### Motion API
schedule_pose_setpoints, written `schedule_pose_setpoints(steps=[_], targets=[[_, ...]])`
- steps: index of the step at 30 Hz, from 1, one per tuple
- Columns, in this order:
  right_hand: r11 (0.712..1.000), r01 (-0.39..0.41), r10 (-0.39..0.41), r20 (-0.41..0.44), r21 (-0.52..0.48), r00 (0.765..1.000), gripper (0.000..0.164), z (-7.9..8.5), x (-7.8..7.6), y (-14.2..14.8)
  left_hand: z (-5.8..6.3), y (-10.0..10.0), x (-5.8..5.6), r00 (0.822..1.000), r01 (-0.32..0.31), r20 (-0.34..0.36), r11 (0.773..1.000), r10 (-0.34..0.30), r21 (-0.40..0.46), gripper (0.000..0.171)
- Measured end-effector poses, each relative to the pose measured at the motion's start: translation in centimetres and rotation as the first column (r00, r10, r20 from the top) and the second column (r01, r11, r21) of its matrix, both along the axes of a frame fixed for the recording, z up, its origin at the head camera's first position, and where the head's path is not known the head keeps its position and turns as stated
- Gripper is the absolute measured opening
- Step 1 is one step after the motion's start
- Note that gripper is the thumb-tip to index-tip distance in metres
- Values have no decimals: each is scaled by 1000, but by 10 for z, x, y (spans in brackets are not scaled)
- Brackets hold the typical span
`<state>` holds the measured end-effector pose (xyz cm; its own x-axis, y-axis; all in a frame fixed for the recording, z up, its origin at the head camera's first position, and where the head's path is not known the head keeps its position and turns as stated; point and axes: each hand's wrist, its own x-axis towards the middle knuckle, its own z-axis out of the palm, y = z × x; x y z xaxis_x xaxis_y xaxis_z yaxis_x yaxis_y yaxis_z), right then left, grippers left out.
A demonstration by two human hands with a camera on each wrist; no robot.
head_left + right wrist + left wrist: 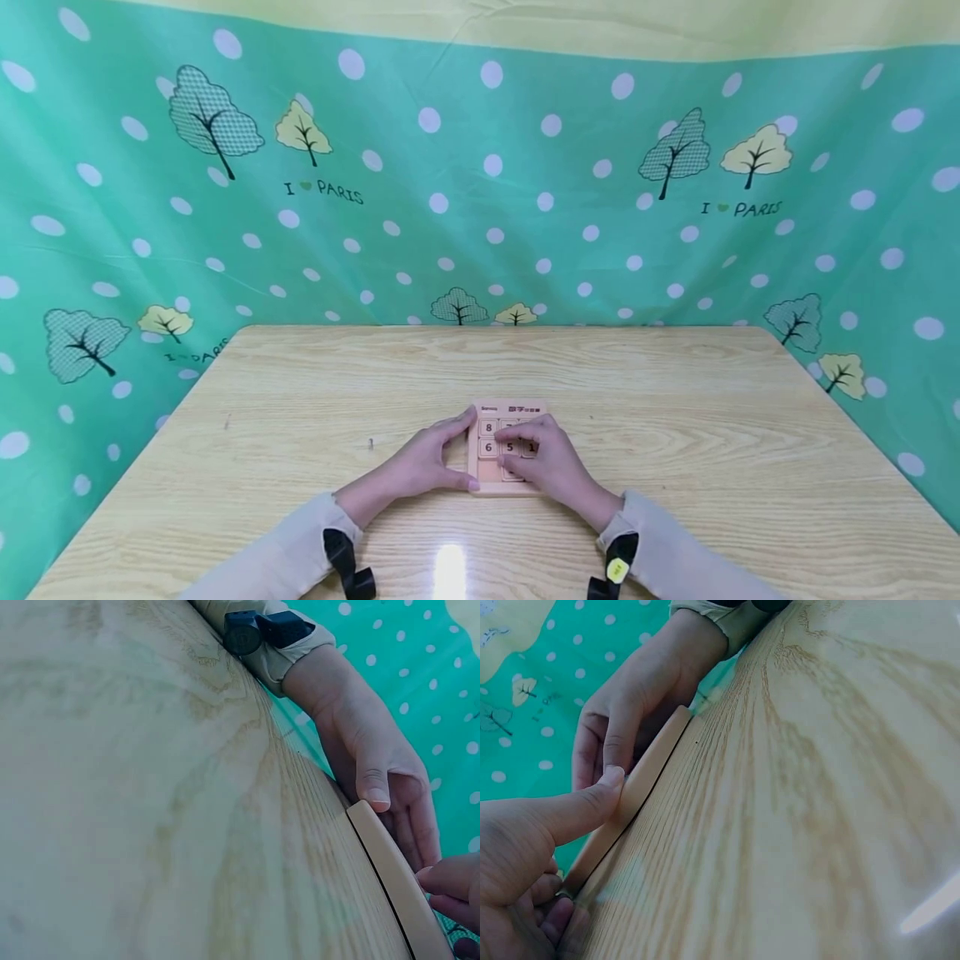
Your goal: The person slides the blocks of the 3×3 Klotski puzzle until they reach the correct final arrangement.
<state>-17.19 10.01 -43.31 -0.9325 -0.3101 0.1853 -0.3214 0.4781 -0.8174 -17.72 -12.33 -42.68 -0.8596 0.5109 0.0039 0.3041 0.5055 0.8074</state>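
Observation:
A pink sliding number puzzle lies flat on the table. Its tiles 8, 6 and 5 show, and a bare slot is at the lower left. My left hand grips the puzzle's left side, thumb at the near corner and fingers at the far one. Over the tiles is my right hand, index fingertip by the 8 and 6, thumb lower, near the 5. It hides the right-hand tiles in part. The left wrist view shows the left thumb against the puzzle's side wall.
The wood-grain table reaches back to a green dotted curtain printed with trees. A black wrist camera is strapped over the left sleeve, another over the right. A light glare lies on the near table.

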Motion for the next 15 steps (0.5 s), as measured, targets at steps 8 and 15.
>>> schedule_pose_setpoints(steps=[8,15], targets=[[1000,-27,27,-17,5,999,28,-3,0,0,-2,-1,0,1000,-3,-12,1000,3,-3,102],[999,-46,47,-24,14,999,26,-1,1,1,-4,-1,-1,1000,-2,-9,1000,2,1,102]])
